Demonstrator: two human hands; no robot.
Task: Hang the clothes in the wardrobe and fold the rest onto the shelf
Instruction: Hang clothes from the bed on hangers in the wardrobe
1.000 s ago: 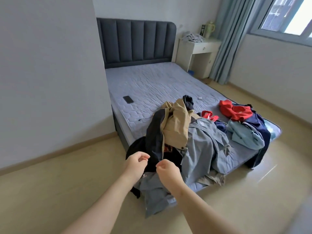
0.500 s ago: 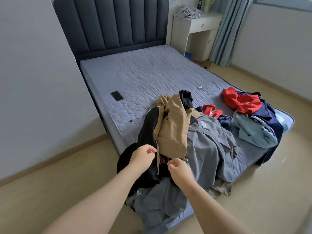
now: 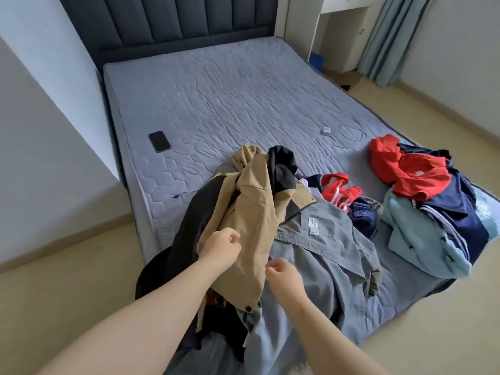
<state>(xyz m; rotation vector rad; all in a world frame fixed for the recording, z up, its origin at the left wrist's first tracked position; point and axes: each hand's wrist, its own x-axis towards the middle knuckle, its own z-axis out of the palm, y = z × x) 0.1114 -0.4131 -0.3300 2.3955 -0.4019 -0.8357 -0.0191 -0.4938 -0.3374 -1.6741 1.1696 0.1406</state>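
Tan jacket (image 3: 257, 212) is laid on top of the pile at the near corner of the bed (image 3: 216, 90). Long axis runs away from the person: hood end far, hem end near. Both grips are placed at the hem end.

Left grip (image 3: 219, 247) is on the jacket's left edge, at the seam with a black garment (image 3: 189, 226). Its fingers are curled and the tan cloth is read as pinched. Right grip (image 3: 284, 276) is held just beside the right edge, above a grey garment (image 3: 324, 253). Its fingers are loosely curled; whether cloth is pinched cannot be told. Left is judged the nearer, so a lift by the two edges is likely called for, up and toward the body.

Risk: the black garment and the grey garment may be dragged along.

Surface: quilted bare mattress. A phone (image 3: 159, 141) is left well apart, up left; red garment (image 3: 405, 169) and light blue garment (image 3: 414, 239) are heaped at the right. Pale floor (image 3: 67, 280) and a curtain (image 3: 384, 36) are seen. No wardrobe is in view.
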